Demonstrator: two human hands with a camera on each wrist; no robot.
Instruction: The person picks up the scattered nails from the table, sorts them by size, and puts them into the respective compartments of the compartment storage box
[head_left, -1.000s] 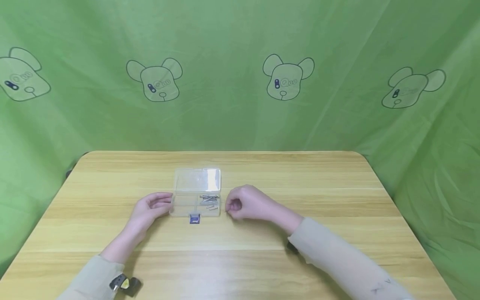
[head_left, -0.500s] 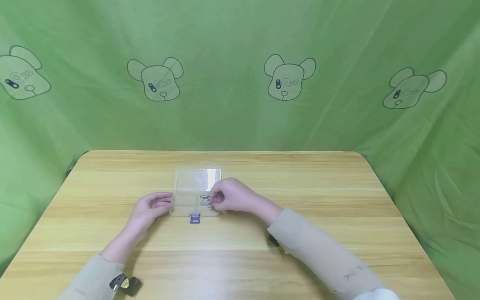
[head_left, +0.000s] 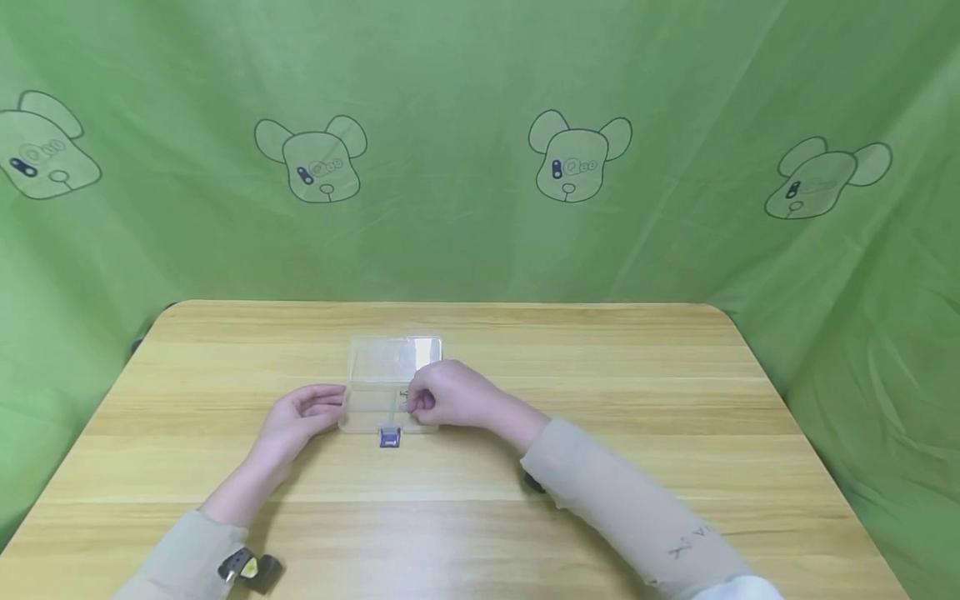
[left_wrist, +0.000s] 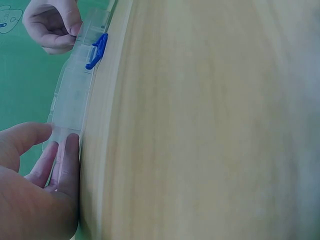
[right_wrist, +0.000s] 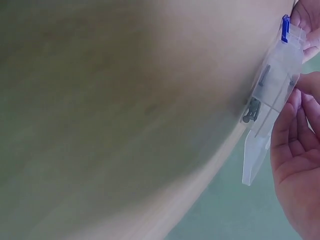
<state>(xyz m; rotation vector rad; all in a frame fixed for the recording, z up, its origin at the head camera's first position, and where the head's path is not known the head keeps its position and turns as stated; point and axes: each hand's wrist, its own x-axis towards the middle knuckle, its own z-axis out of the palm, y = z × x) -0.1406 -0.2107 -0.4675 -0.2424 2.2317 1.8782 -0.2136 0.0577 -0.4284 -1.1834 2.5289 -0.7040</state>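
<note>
A clear plastic compartment box [head_left: 367, 423] with a blue latch [head_left: 390, 437] lies on the table, its lid [head_left: 375, 358] tipped back. My left hand [head_left: 294, 425] rests against its left end, fingers and thumb fairly straight; the left wrist view shows their tips at the wall. My right hand [head_left: 453, 396] is over the right-hand compartments, thumb and fingers together. By that thumb tip, a small dark screw [right_wrist: 292, 80] shows in the right wrist view. Larger metal screws [right_wrist: 251, 110] lie in one compartment, and a thinner screw [right_wrist: 264, 75] in another. The right hand covers most of them in the head view.
The wooden table [head_left: 465, 533] has rounded far corners. A green cloth curtain [head_left: 450, 242] with printed mouse heads hangs behind it and along both sides. A small black device [head_left: 255, 569] sits at the left sleeve.
My right hand has moved left from beside the box to over its right-hand compartments, covering the screws in the head view. The left hand and the box have stayed put.
</note>
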